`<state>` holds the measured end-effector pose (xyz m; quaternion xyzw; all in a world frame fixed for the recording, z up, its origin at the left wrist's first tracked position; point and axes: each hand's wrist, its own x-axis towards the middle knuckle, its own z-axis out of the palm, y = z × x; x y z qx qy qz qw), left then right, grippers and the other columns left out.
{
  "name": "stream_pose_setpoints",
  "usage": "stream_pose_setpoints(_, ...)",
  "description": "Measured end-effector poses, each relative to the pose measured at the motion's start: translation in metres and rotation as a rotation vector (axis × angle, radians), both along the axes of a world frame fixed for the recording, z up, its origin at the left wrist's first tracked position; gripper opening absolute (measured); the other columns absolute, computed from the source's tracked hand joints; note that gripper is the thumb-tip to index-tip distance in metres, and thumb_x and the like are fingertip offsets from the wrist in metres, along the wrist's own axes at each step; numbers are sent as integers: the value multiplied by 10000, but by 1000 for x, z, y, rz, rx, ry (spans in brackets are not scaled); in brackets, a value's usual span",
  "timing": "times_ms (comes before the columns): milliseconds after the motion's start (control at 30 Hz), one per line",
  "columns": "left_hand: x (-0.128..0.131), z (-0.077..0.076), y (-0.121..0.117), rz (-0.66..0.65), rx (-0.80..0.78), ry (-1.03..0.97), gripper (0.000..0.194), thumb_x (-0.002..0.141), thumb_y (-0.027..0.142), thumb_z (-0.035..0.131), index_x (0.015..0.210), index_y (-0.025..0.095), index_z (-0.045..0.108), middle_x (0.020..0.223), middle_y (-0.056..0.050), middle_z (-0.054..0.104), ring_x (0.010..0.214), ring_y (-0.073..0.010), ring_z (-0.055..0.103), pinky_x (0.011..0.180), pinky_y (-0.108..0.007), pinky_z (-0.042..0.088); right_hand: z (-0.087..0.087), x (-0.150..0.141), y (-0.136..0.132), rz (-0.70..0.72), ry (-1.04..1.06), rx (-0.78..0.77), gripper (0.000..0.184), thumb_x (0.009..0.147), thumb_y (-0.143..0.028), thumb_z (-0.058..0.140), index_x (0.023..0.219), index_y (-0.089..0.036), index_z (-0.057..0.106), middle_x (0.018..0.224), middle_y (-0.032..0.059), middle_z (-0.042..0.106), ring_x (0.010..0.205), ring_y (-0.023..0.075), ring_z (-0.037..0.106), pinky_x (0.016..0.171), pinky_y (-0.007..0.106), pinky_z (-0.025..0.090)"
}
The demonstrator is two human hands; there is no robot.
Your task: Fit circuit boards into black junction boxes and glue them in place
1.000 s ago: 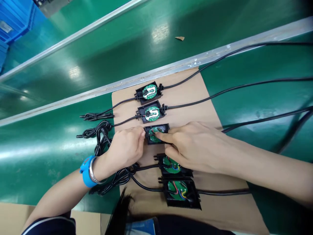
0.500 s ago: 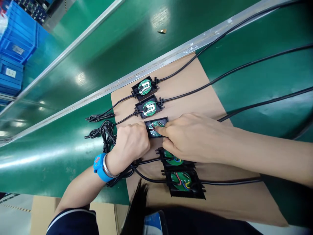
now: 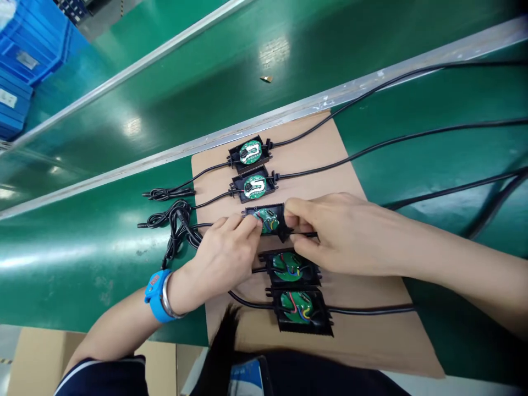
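Observation:
The black plastic case in the middle of the row is open-topped and holds a green circuit board. My left hand has curled fingers at its left end, with fingertips on the case and the board's edge. At the right end, my right hand is closed, its fingertips by the case's corner and around the black cable leaving it. Exactly where those fingertips press is hidden. Two cases with boards lie beyond; two more with coloured wires lie nearer me.
Brown cardboard lies under the cases on the green bench. Coiled cables with plugs are at the left, and long cables run off right. A metal rail crosses behind. Blue crates stand at the far left.
My right hand has drawn back from the board to the case's right end, and the cable there now shows. My left fingers have moved onto the board's left edge.

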<state>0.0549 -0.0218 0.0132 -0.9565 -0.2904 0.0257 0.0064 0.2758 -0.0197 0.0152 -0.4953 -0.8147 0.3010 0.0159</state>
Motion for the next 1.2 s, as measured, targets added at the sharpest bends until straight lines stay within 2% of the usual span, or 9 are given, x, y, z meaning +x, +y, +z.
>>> stream_pose_setpoints(67, -1, 0, 7, 6, -43, -69, 245, 918, 126, 478, 1100, 110, 643, 988, -84, 651, 874, -220, 596, 766, -358, 536, -2, 1, -3, 16, -11, 21, 24, 790, -194, 494, 782, -195, 517, 642, 14, 602, 533, 153, 521, 563, 280, 301)
stream_pose_setpoints(233, -3, -14, 13, -105, -93, -177, 199, 961, 122, 459, 1023, 113, 649, 1119, -87, 667, 1009, -210, 613, 897, -343, 513, -10, 1, -13, 57, -22, 146, 187, 884, -248, 393, 854, -190, 567, 743, 65, 649, 596, 203, 577, 591, 319, 318)
stream_pose_setpoints(467, -2, -22, 8, -125, -79, -224, 257, 980, 90, 391, 992, 90, 648, 1143, -110, 677, 1026, -212, 623, 877, -338, 517, -8, 7, -4, 59, 115, -97, 228, 901, -216, 436, 678, -205, 483, 533, -25, 502, 458, 113, 426, 493, 262, 291)
stream_pose_setpoints(533, -1, -22, 9, -125, -99, -232, 256, 978, 89, 392, 969, 94, 648, 1132, -113, 683, 1009, -213, 626, 863, -341, 522, -12, 9, -2, 76, 188, 8, 186, 885, -178, 465, 703, -197, 498, 564, -31, 511, 468, 100, 424, 487, 251, 306)
stream_pose_setpoints(600, -1, -21, 9, -120, -111, -242, 258, 979, 89, 390, 961, 94, 647, 1127, -118, 684, 1007, -217, 625, 860, -347, 523, -19, 12, -4, 111, 197, 262, 175, 899, -160, 465, 736, -183, 524, 635, -9, 543, 515, 106, 457, 512, 256, 330)
stream_pose_setpoints(700, 0, -22, 9, -119, -115, -251, 266, 983, 89, 382, 957, 92, 647, 1128, -126, 683, 1003, -225, 621, 852, -356, 522, -32, 17, -7, 153, 111, 632, 197, 922, -136, 469, 746, -169, 550, 689, 15, 553, 593, 125, 494, 543, 269, 339)
stream_pose_setpoints(767, 0, -23, 8, -125, -106, -258, 270, 982, 87, 380, 946, 94, 648, 1105, -125, 685, 976, -226, 622, 831, -355, 520, -39, 19, -8, 150, 49, 748, 222, 922, -126, 492, 711, -176, 537, 671, 9, 536, 607, 126, 487, 541, 270, 326)
stream_pose_setpoints(1033, 7, -24, 4, -85, -12, -249, 358, 988, 92, 362, 1286, 92, 562, 978, -89, 674, 863, -197, 609, 770, -335, 502, -47, 11, -14, 138, -32, 861, 287, 898, -78, 514, 632, -184, 505, 620, 2, 515, 596, 132, 430, 562, 284, 314)
stream_pose_setpoints(1200, 19, -20, -5, -55, 47, -176, 284, 980, 115, 403, 1132, 67, 638, 903, -85, 638, 799, -197, 591, 706, -337, 473, -38, 8, -20, 204, -118, 814, 260, 899, -53, 500, 680, -181, 556, 638, 17, 534, 612, 156, 427, 570, 305, 308)
